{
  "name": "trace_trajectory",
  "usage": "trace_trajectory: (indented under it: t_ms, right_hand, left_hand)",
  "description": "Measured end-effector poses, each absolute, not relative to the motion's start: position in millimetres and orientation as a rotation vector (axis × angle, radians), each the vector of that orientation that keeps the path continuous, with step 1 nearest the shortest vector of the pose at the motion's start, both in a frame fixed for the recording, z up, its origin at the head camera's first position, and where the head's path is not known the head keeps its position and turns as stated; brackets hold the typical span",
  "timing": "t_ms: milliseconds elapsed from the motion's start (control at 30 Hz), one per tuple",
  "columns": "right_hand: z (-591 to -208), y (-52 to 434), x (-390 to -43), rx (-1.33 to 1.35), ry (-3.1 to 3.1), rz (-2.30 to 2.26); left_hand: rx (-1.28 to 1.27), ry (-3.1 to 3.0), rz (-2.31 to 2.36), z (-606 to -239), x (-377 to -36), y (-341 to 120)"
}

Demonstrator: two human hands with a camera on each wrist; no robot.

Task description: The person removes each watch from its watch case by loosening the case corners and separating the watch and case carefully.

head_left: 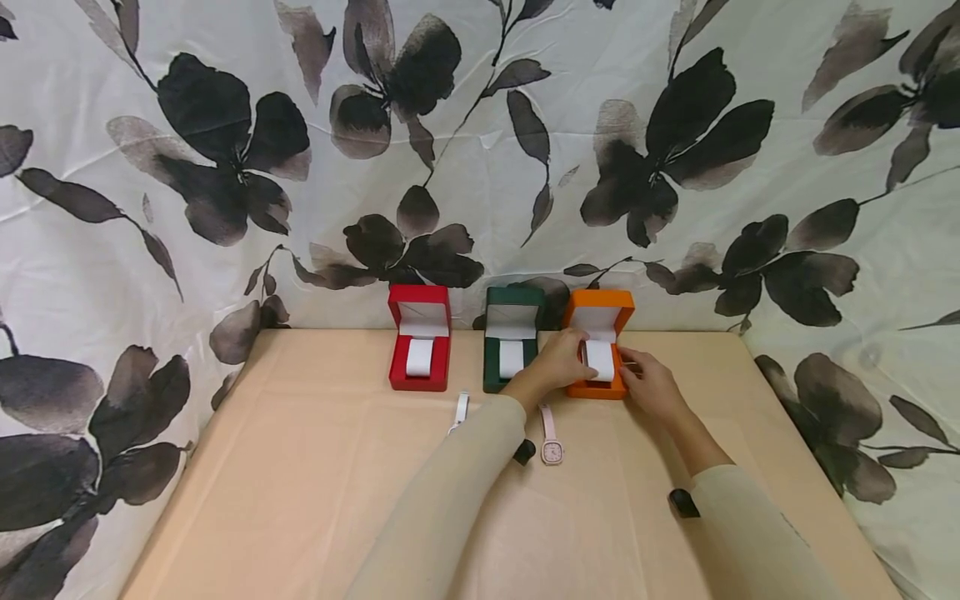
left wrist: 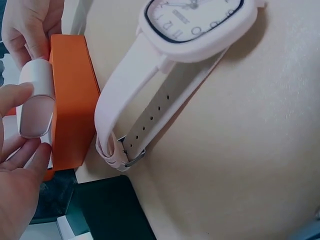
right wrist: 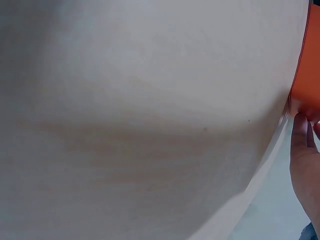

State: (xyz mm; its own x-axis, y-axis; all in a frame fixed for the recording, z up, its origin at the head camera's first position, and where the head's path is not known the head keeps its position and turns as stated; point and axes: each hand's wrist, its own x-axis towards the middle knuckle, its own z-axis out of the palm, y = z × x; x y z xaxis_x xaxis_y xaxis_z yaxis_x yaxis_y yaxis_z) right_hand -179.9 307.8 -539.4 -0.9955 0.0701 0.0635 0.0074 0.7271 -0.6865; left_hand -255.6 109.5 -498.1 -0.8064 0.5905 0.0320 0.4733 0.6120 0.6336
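Pink watch (left wrist: pixel 195 22) dial: hour numerals partly in view, small brand line too blurred to read.

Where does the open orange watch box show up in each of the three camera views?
Head view: the open orange watch box stands right of centre, rightmost of three boxes, both hands on it.
Left wrist view: its orange side fills the left edge, beside the white cushion.
Right wrist view: only an orange sliver at the right edge, above the right hand.
Shared landmark: the beige tabletop.
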Motion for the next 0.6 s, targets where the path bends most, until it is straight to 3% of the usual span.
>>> trace_trajectory:
  t_ms: [600]
  right_hand:
    - [-539.8,306.3,-174.2,-0.065,-2.816,1.137]
  left_hand:
    - [0.923,2.705,0.892,-497.0,-250.3,111.5]
